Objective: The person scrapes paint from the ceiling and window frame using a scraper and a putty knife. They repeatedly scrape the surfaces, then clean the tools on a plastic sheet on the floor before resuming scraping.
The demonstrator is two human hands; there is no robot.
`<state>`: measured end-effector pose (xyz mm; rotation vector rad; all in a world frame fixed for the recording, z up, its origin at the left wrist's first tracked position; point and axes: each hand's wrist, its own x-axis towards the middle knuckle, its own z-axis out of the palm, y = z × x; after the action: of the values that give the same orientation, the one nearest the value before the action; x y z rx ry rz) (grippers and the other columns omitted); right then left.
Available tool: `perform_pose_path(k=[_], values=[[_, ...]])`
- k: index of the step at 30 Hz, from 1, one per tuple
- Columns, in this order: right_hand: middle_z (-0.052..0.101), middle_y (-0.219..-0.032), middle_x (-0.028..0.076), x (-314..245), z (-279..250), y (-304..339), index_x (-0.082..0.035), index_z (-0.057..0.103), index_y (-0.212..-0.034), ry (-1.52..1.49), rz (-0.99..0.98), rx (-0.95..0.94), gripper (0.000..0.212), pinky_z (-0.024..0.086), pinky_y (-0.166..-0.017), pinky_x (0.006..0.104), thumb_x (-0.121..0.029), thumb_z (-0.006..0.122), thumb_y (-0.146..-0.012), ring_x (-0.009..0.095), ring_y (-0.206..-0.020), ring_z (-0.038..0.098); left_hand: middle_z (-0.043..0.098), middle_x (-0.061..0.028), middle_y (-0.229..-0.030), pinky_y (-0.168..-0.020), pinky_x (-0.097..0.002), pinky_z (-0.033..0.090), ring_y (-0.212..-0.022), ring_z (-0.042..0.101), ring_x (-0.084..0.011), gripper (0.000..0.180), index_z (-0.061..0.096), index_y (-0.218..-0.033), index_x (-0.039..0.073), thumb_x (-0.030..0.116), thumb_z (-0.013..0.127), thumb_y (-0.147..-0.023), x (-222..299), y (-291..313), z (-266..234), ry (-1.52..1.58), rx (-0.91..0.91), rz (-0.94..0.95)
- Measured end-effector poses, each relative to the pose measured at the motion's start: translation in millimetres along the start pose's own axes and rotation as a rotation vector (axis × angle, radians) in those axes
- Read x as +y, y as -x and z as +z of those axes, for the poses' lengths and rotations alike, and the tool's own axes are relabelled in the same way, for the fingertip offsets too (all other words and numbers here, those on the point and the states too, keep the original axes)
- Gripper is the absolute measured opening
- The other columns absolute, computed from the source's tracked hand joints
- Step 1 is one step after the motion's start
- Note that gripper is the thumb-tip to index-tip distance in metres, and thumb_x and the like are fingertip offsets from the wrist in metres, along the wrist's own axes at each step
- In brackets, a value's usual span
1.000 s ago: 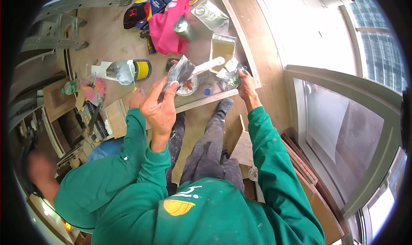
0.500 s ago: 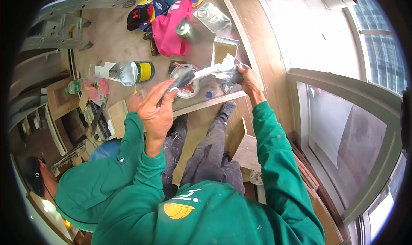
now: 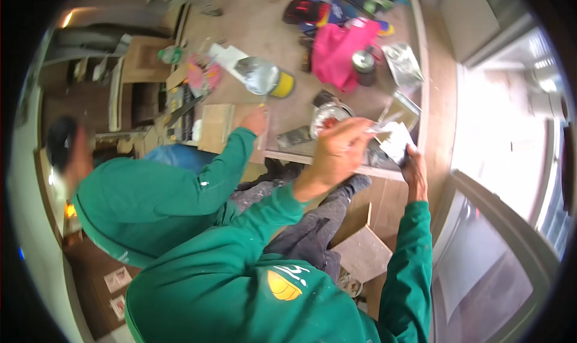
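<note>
Worn on the person's head, the fisheye camera looks steeply down over the green sweatshirt (image 3: 222,283), with the left hand (image 3: 339,150) and right hand (image 3: 413,167) within arm's reach, and forward across the low platform (image 3: 258,27) beyond its near edge.

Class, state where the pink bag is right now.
The pink bag lies in the upper part of the head view, right of centre, just below the black cap and left of the silvery container.

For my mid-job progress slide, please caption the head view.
Left hand holding a blurred putty knife beside the white-smeared flat tool in the right hand, a pink bag beyond.
</note>
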<state>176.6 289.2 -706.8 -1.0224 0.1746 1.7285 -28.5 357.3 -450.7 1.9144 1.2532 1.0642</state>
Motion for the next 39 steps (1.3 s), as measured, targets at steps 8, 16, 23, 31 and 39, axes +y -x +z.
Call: perform_pose_path(k=[8,16,23,31,39], values=[[0.058,-0.124,0.013,7.6,10.4,7.1,0.003,0.047,-0.129,-0.034,0.045,-0.032,0.037,0.044,-0.101,0.0444,-0.015,0.046,-0.098,0.028,-0.111,0.058,0.060,-0.0216,-0.076,-0.062,-0.0466,0.044,-0.069,0.059,-0.0392,0.013,0.064,-0.090,-0.001,0.005,0.060,-0.080,-106.9,-24.0,94.5,-0.024,-0.093,-0.065],[0.064,-0.100,0.004,-24.4,59.1,71.5,-0.001,0.062,-0.117,0.489,-0.499,0.209,0.028,0.048,-0.080,0.0246,-0.015,0.061,-0.093,0.011,-0.089,0.059,0.061,-0.0200,-0.061,-0.052,-0.0415,0.045,-0.053,0.060,-0.0312,0.015,0.069,-0.068,-0.001,0.014,0.067,-0.068,-127.2,-59.4,95.7,0.072,-0.170,-0.275],[0.066,-0.100,0.014,-64.6,166.5,203.7,-0.008,0.069,-0.104,1.133,-1.219,0.085,0.022,0.049,-0.080,0.0314,-0.002,0.061,-0.084,0.028,-0.093,0.064,0.069,-0.0061,-0.090,-0.069,-0.0263,0.050,-0.076,0.063,-0.0122,0.019,0.065,-0.101,-0.002,0.010,0.064,-0.087,-57.3,-16.6,24.9,0.696,-0.262,-0.755],[0.062,-0.114,0.016,-19.2,161.7,378.7,-0.022,0.073,-0.104,1.324,-1.681,0.239,0.038,0.048,-0.093,0.0454,-0.003,0.066,-0.072,0.036,-0.107,0.060,0.065,-0.0118,-0.105,-0.083,-0.0317,0.053,-0.093,0.065,-0.0207,0.024,0.058,-0.112,-0.001,0.014,0.055,-0.094,117.2,64.8,6.9,1.458,-0.557,-1.111],[0.057,-0.122,0.013,83.0,137.4,544.2,-0.027,0.071,-0.110,1.471,-1.699,0.879,0.046,0.049,-0.091,0.0447,-0.002,0.063,-0.071,0.038,-0.115,0.056,0.061,-0.0160,-0.116,-0.092,-0.0392,0.051,-0.103,0.062,-0.0267,0.033,0.052,-0.121,-0.003,0.020,0.041,-0.100,222.0,199.6,-14.7,1.637,-0.816,-0.963]])
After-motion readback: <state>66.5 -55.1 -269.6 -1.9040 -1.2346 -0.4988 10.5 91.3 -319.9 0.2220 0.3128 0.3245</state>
